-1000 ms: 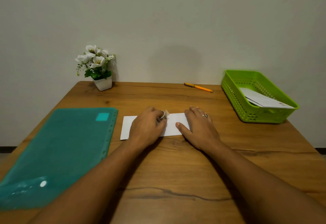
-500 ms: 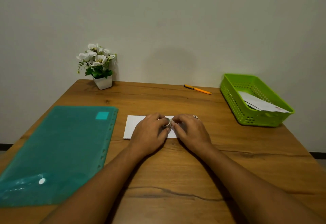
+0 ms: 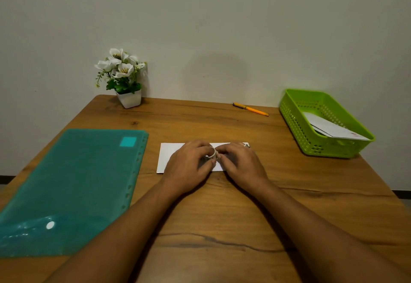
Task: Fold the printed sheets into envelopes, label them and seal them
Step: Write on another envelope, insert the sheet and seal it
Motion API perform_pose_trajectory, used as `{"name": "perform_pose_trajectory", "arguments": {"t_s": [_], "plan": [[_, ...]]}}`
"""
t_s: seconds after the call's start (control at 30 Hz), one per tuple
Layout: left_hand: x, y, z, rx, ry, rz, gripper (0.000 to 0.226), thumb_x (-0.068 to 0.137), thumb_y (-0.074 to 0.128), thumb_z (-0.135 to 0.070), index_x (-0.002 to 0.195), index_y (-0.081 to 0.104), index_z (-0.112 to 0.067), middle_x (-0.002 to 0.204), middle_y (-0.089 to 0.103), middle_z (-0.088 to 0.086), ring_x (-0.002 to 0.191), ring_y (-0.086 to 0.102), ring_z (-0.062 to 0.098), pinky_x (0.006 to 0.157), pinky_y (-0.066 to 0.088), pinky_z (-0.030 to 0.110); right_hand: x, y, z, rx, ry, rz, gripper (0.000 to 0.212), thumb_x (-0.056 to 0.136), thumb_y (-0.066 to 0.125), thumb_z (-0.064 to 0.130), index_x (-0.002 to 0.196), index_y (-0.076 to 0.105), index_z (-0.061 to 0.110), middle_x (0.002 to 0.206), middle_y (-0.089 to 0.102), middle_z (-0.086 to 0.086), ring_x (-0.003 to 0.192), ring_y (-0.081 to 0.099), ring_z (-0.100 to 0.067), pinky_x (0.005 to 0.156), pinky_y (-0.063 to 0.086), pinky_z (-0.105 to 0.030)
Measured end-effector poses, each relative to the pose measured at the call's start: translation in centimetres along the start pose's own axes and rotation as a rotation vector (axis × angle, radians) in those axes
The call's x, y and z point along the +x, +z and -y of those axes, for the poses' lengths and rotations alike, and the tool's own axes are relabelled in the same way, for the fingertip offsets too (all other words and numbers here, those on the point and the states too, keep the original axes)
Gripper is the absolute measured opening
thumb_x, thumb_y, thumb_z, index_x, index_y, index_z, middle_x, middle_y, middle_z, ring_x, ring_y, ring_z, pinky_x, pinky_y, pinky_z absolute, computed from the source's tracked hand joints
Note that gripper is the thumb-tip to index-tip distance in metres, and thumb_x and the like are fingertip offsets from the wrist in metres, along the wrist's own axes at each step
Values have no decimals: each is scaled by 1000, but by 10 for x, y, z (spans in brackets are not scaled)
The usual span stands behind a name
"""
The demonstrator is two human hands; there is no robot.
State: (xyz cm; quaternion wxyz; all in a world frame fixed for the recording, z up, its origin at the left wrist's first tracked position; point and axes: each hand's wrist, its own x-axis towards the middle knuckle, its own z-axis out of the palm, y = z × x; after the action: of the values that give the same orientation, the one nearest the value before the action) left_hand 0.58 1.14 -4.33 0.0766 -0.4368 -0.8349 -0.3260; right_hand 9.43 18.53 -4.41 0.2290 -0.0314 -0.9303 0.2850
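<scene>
Plainly light and limp, the folded envelope (image 3: 172,157) lies flat at the centre of the table (image 3: 222,216) beneath both hands; it would likely slide on the wood, so press it or hold its bare end at 9 o'clock. The left hand (image 3: 189,168) curls its fingers round a small tape roll (image 3: 211,152), whose 3 o'clock side the right hand (image 3: 241,164) pinches with curled fingertips. A green basket (image 3: 329,149) sits at 2 o'clock.
</scene>
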Motion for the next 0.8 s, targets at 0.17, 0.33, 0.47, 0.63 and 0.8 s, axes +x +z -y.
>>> {"name": "perform_pose_trajectory", "arguments": {"t_s": [0.17,0.33,0.47,0.63,0.8], "plan": [[0,-1,0,-9,-11,12,31,94,59,-49,112,73,-27,123,64,-15,110,57,5,85,55,38,0,-1,-1,48,12,-11,10,96,65,27,100,74,24,96,71,14,95,62,-4,88,53,-43],[0,-2,-4,13,-12,-5,41,87,61,-63,100,74,-26,112,65,-17,101,57,3,78,55,33,0,-2,0,38,17,-4,5,94,68,26,92,72,24,91,69,13,92,61,-6,85,53,-44],[0,-1,-4,30,-12,-30,29,91,67,-52,96,74,-25,106,66,-16,96,58,4,76,54,34,-1,-3,1,42,8,2,5,94,69,26,93,73,23,92,70,12,92,61,-6,85,53,-42],[-1,-3,-6,33,-14,-32,28,95,61,-42,102,77,-20,108,69,-11,98,59,7,78,55,36,-2,-3,3,27,11,8,8,97,68,29,96,74,23,93,70,13,92,60,-4,85,53,-37],[0,-2,-5,57,-13,5,30,100,57,-40,114,75,-22,120,67,-10,108,56,8,85,54,36,-1,-2,1,24,9,-8,8,97,66,27,95,72,22,92,69,12,91,61,-5,83,53,-39]]}}
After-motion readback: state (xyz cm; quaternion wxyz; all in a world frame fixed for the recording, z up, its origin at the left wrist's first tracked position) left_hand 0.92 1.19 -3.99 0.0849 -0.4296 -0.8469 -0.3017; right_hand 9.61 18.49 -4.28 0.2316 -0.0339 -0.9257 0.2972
